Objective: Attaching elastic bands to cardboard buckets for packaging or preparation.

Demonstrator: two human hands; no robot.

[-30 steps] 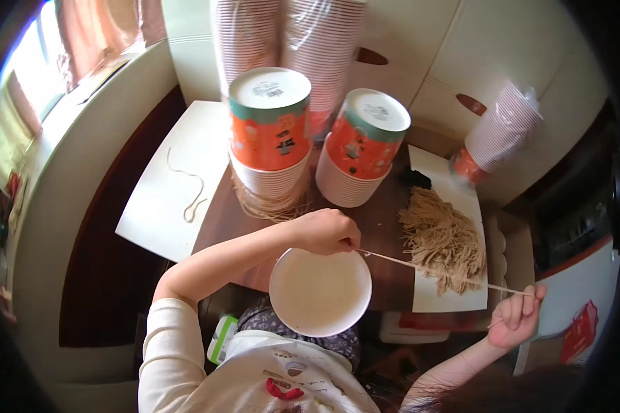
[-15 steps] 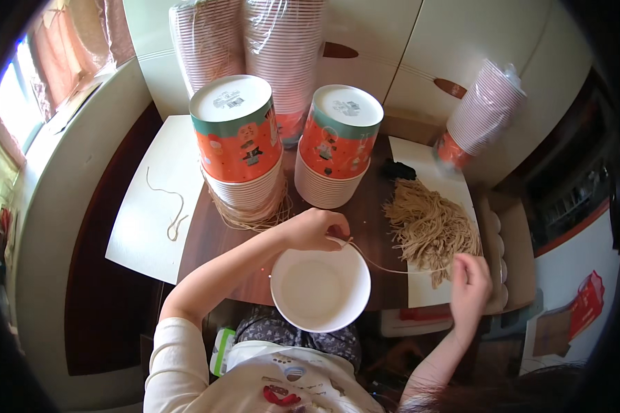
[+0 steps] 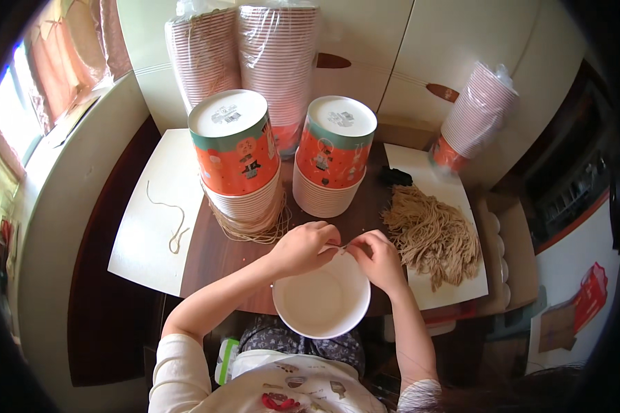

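A white paper bucket [image 3: 313,301] stands mouth up at the table's front edge, close to my lap. Over its far rim my left hand [image 3: 306,248] is closed in a pinch, its fingertips on a thin tan cord [image 3: 344,250] by the rim. My right hand [image 3: 379,257] meets it there from the other side, thumb and forefinger pinched on the same cord. Only a short bit of cord shows between the fingertips; the rest is hidden. To the right of my right hand lies a heap of loose tan cords [image 3: 432,235].
Two upside-down stacks of orange and green paper buckets, left [image 3: 235,162] and right [image 3: 334,155], stand beyond my hands. Cords ring the left stack's base. Tall wrapped bucket stacks [image 3: 277,62] rise behind, another [image 3: 479,113] at far right. One cord [image 3: 179,224] lies on the white left panel.
My right hand has come left from beside the cord heap to the bucket rim, bringing the cord's stretched end to my left hand. The view has shifted slightly.
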